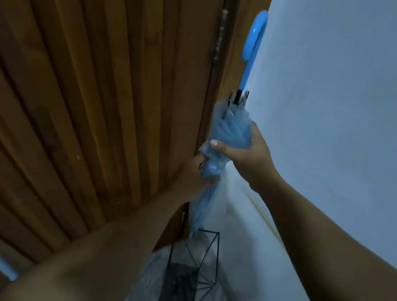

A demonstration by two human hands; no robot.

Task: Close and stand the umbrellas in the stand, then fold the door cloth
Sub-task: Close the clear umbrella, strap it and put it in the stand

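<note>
Both hands are gripping the closed umbrella (221,138), right hand (247,153) above left hand (194,175), and its upright long axis is pointing tip-down at the wire stand (190,269) directly below

Two bare forearms entered from the bottom of the head view, both uncovered from the lower edge up to the wrists, with no sleeve, cuff, watch, band or glove on either. The left hand (193,172) and the right hand (247,151) were bare too. The right thumb's nail was short, pale and unpainted. No rings showed on the visible fingers.
</note>
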